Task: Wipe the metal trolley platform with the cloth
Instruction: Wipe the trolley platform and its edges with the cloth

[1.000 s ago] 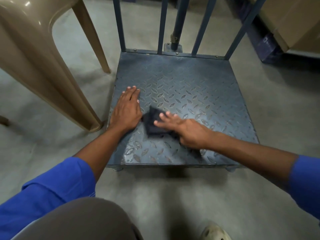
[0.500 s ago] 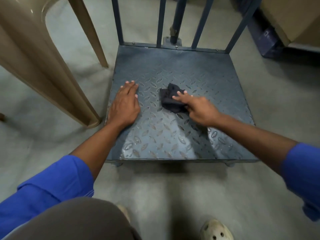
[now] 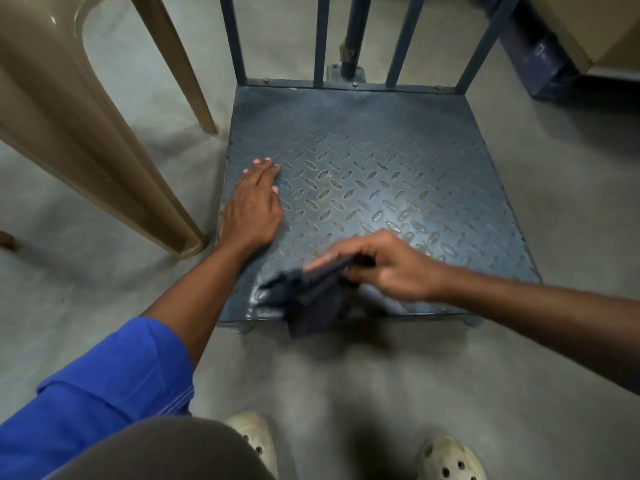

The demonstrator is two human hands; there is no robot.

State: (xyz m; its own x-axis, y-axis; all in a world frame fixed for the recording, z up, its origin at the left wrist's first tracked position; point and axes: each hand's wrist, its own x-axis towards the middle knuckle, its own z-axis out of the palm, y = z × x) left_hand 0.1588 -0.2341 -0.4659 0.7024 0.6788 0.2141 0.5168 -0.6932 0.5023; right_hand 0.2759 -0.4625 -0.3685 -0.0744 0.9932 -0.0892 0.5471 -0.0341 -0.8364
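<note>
The blue-grey metal trolley platform [image 3: 374, 161] with a raised diamond tread lies on the floor in front of me. My left hand [image 3: 254, 202] rests flat on its left side, fingers together, holding nothing. My right hand [image 3: 381, 265] is over the near edge, fingers pinched on a dark cloth [image 3: 308, 303]. The cloth is blurred and hangs partly over the platform's front edge.
A beige plastic chair [image 3: 69, 126] stands close to the left of the platform. Blue upright bars [image 3: 320, 39] rise from the far edge. A cardboard box [image 3: 588, 26] and a dark blue object [image 3: 540, 60] sit at the back right. My shoes [image 3: 446, 459] are near the bottom.
My right hand has dragged the cloth from the middle of the platform back to its near edge, where the cloth now hangs over. My left hand has stayed in place.
</note>
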